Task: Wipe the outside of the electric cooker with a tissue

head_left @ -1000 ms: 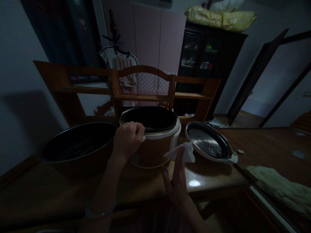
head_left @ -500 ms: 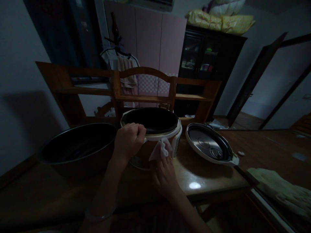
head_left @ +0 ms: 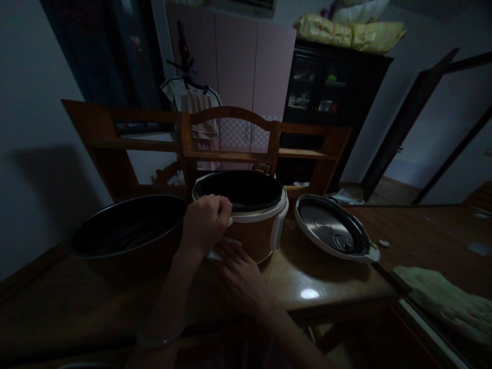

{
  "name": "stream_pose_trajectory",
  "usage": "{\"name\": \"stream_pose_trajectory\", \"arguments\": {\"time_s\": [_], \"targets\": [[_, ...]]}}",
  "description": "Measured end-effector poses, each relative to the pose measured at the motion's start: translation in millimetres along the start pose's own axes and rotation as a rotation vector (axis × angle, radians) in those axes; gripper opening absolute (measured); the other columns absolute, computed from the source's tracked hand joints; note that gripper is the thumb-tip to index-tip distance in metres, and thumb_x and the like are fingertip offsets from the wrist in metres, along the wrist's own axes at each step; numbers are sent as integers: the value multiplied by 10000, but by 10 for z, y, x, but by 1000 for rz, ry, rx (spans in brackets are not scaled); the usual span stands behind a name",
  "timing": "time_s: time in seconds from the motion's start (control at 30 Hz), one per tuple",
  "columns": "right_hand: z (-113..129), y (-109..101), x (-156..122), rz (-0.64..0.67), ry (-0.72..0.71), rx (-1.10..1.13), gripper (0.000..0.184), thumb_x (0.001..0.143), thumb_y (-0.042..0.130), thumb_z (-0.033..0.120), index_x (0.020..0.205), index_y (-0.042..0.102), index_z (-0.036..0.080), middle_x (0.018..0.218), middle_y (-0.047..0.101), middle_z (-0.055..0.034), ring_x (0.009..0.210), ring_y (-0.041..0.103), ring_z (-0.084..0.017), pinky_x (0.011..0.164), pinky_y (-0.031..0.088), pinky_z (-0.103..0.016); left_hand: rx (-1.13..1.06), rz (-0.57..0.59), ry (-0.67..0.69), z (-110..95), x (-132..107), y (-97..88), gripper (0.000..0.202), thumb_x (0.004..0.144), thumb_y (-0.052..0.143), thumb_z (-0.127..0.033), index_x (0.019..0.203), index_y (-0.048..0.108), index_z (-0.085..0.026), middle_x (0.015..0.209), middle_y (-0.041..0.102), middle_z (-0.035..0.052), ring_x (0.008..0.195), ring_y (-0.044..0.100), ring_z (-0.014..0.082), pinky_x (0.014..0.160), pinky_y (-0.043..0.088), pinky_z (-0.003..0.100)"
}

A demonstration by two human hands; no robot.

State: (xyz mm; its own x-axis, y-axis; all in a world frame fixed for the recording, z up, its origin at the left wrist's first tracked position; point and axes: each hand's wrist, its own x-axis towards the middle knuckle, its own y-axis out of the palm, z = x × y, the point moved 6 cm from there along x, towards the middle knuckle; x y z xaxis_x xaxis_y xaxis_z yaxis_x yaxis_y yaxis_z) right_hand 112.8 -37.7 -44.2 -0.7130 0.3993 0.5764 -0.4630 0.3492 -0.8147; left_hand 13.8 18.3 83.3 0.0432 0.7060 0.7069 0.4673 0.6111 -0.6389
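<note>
A rice cooker body with a brown side and a pale rim stands on the wooden desk, its dark inside uncovered. My left hand is closed over the near left part of its rim; the fingertips are hidden. Lower on the front side, my right hand presses a white cloth flat against the cooker, fingers stretched over it. Most of the cloth is covered by that hand. To the left sits a dark inner pot. At right lies the round lid, its metal inner face up.
A wooden shelf rack rises behind the cooker. A small pale object lies right of the lid. Light green fabric is beyond the desk's right end. The desk's front edge runs close to my forearms.
My right hand has slid left and slightly down across the cooker's front with the white cloth. My left hand stays on the rim.
</note>
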Motion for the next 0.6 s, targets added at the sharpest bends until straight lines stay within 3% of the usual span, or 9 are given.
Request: {"name": "stream_pose_trajectory", "arguments": {"time_s": [0.23, 0.6], "targets": [[14, -20, -100, 73, -14, 97, 255, 968, 558, 257, 1130, 684, 106, 1584, 424, -138, 1536, 254, -214, 1280, 237, -379, 11, -2, 13, -11, 0, -9, 425, 977, 341, -297, 807, 709, -167, 841, 733, 94, 854, 686, 222, 781, 453, 343], [-92, -65, -363, 84, 19, 76, 242, 990, 532, 200, 1175, 674, 133, 1561, 469, -101, 1519, 300, -176, 1277, 254, -390, 25, -3, 10, -10, -1, -6, 428, 977, 337, -298, 803, 706, -167, 843, 737, 99, 849, 688, 224, 770, 451, 344]]}}
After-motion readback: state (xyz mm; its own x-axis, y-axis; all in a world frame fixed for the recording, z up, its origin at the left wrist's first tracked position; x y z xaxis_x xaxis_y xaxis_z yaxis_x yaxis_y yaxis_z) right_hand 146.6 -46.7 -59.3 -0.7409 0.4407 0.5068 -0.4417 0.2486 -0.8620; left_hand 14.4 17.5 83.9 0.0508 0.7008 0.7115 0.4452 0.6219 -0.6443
